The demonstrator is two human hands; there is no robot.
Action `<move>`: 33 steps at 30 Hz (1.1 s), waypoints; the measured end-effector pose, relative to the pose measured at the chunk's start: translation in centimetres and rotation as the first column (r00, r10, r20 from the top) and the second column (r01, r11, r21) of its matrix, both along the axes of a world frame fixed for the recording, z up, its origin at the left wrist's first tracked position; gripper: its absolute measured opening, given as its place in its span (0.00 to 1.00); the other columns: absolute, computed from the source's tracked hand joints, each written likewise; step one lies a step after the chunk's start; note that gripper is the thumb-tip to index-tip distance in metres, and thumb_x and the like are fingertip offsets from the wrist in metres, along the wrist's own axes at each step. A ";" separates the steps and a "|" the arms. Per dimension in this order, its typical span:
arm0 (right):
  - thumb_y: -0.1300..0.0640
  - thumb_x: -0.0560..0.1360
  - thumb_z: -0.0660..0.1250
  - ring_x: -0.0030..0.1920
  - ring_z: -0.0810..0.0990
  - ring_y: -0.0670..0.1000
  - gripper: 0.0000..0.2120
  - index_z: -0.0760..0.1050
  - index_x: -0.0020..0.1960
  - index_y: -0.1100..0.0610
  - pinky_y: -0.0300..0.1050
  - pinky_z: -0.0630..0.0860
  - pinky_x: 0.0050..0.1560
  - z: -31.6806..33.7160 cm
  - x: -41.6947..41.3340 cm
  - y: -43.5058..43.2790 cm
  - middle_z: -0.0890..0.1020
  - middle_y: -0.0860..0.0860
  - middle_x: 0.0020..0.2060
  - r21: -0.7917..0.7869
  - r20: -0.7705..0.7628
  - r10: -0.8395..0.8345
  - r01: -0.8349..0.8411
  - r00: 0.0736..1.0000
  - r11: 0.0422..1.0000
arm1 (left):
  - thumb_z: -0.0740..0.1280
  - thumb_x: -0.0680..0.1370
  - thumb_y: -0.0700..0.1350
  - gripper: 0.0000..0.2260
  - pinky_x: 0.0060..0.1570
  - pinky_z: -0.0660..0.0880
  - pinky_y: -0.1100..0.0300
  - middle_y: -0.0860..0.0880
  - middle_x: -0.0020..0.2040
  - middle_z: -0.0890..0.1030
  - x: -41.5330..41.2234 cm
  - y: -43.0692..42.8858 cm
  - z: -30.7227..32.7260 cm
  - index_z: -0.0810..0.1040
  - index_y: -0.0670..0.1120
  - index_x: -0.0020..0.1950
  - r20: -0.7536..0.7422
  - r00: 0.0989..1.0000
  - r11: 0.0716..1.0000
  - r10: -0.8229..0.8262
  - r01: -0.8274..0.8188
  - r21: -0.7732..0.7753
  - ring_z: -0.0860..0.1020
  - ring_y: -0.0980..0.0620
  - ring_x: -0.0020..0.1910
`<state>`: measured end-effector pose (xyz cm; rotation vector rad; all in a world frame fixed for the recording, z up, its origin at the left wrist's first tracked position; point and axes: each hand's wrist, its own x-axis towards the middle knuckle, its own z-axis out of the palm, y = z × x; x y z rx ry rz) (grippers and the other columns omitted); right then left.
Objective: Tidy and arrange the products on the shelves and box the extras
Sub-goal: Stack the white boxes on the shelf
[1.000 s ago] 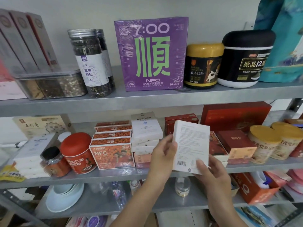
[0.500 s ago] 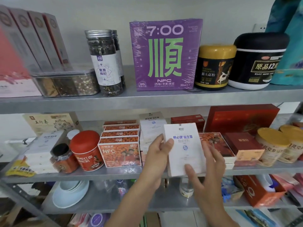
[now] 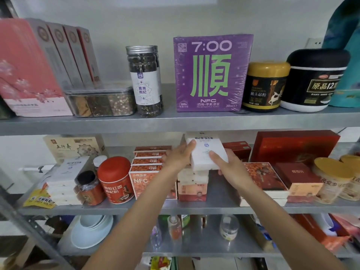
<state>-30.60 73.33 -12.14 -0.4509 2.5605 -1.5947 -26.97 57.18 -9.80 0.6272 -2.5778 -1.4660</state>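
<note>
White rectangular carton box (image 3: 204, 154) is held in both hands over the middle grey metal shelf (image 3: 220, 208), just above a stack of white-and-orange boxes (image 3: 192, 185). Can't tell if it's touching the stack. It lies roughly flat with its long axis front-to-back, printed face up and title end toward the shelf back. Left hand (image 3: 178, 155) grips the left long edge, thumb on top near the far corner. Right hand (image 3: 230, 169) wraps the near right corner, thumb on the face. Shelving is bare sheet steel. Purple shrink-wrapped box (image 3: 212, 73) stands on the tier above. Pale plain wall (image 3: 155, 16) behind.
</note>
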 end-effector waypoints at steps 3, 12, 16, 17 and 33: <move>0.35 0.76 0.61 0.57 0.78 0.53 0.28 0.70 0.68 0.52 0.55 0.75 0.59 0.3 -0.9 -0.5 0.79 0.48 0.59 0.070 -0.026 -0.022 0.024 0.999 0.997 | 0.56 0.78 0.69 0.28 0.72 0.61 0.42 0.45 0.73 0.70 -0.5 -0.7 -0.3 0.69 0.57 0.74 0.011 1.000 0.998 0.008 -0.008 0.055 0.66 0.40 0.73; 0.35 0.76 0.61 0.69 0.61 0.59 0.29 0.72 0.67 0.54 0.54 0.63 0.65 0.2 -2.9 -2.4 0.65 0.56 0.67 0.172 -0.014 -0.132 0.133 0.991 0.976 | 0.59 0.77 0.67 0.29 0.63 0.70 0.48 0.44 0.64 0.77 -2.4 -1.9 -0.4 0.76 0.44 0.63 0.121 0.992 0.971 0.043 -0.070 0.227 0.76 0.44 0.59; 0.37 0.76 0.63 0.60 0.74 0.55 0.23 0.73 0.64 0.51 0.50 0.70 0.58 2.0 -3.9 -2.7 0.77 0.53 0.63 -0.249 0.478 -0.019 0.156 0.878 0.956 | 0.57 0.77 0.68 0.30 0.62 0.73 0.49 0.44 0.57 0.81 -2.8 -2.1 -0.5 0.76 0.42 0.58 0.110 0.993 0.870 0.053 -0.100 0.483 0.79 0.45 0.53; 0.38 0.76 0.63 0.54 0.77 0.54 0.21 0.75 0.61 0.51 0.50 0.71 0.50 2.3 -4.1 -2.7 0.82 0.53 0.55 -0.293 0.542 0.030 0.155 0.840 0.944 | 0.57 0.77 0.70 0.33 0.63 0.74 0.47 0.43 0.59 0.81 -2.8 -2.2 -0.6 0.75 0.42 0.62 0.110 0.992 0.843 0.058 -0.108 0.528 0.80 0.43 0.56; 0.41 0.60 0.69 0.37 0.85 0.59 0.19 0.86 0.38 0.56 0.54 0.81 0.41 0.9 -6.2 -3.1 0.85 0.57 0.40 -0.483 0.725 0.445 -0.073 0.526 0.873 | 0.65 0.72 0.70 0.32 0.63 0.71 0.37 0.43 0.55 0.83 -3.2 -1.7 -1.2 0.77 0.45 0.61 0.196 0.981 0.787 -0.007 -0.115 0.606 0.80 0.40 0.56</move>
